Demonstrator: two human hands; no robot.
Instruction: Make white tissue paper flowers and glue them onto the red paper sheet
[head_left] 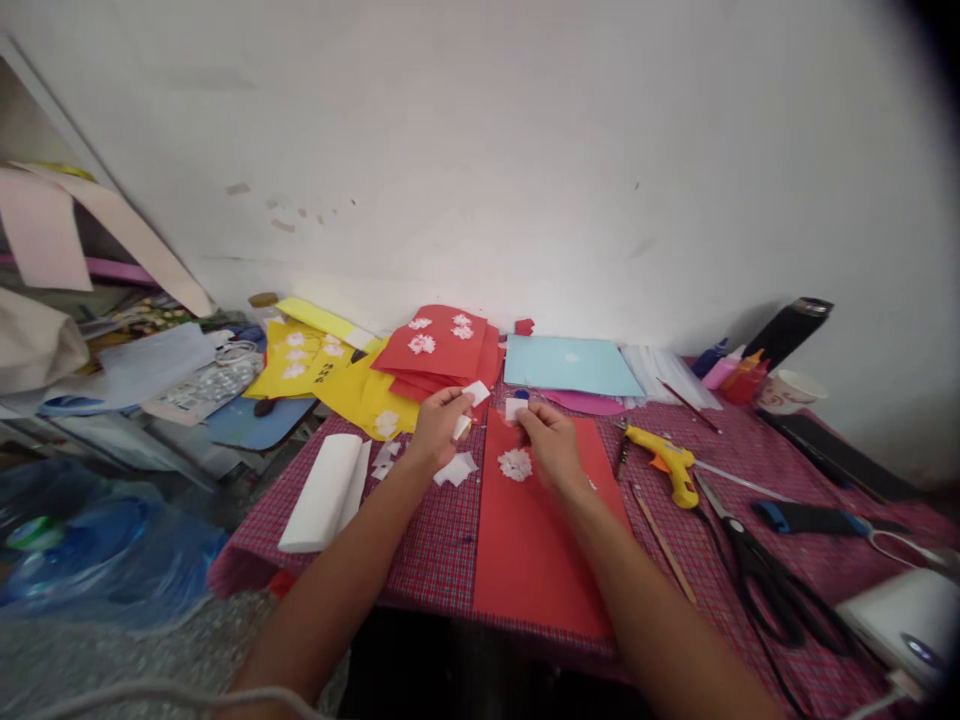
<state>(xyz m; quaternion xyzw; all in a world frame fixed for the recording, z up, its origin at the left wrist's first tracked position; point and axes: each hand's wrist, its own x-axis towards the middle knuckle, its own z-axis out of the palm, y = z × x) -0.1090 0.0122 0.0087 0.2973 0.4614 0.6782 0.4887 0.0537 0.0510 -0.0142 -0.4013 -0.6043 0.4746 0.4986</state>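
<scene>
My left hand (437, 425) pinches a small white paper piece (475, 392) above the table's far middle. Close to its right, my right hand (551, 438) pinches another small white paper piece (514, 408). Both hands hover over the top edge of a red paper sheet (536, 545) that lies on the checked tablecloth (442, 540). A white paper flower (515, 463) sits on that sheet just below my right hand. White paper scraps (455, 469) lie under my left hand.
Behind the hands lie red cards with white flowers (439, 345), yellow cards (315, 365) and a light blue sheet (566, 365). A white foam roll (324, 492) lies left. A yellow glue gun (671, 462), black scissors (765, 575), bottles (731, 372) and a cup (787, 390) sit right.
</scene>
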